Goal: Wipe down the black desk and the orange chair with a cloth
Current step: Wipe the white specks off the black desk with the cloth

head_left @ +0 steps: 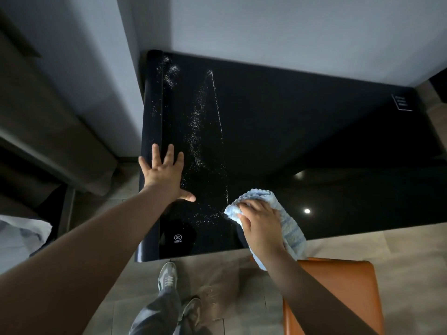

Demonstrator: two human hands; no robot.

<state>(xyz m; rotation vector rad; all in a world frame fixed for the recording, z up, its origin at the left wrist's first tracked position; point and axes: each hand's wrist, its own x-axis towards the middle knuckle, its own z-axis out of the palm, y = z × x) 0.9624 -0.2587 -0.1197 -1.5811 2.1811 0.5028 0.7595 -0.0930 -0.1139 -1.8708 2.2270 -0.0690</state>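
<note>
Grey wall [266,25] — tiled floor [242,281].

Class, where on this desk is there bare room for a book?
Bare: the black desk from the cloth across to the white label at its far right corner. Crowded: the left side, with left hand, white specks, right hand holding the cloth.

The surface [290,131] is glossy black. Streaks of fine white speckles [198,122] run from far to near over its left part. A small white printed mark [178,238] sits by the near left corner, a white-lined label [402,102] at the far right, and two white light spots [307,211] glint near the right. The cloth [287,221] is pale blue with a ribbed weave. The chair [338,286] is orange. The floor [399,250] is grey-beige, the wall [266,25] pale grey. The shoes [167,276] are grey with white laces, the trousers [157,315] dark grey.
</note>
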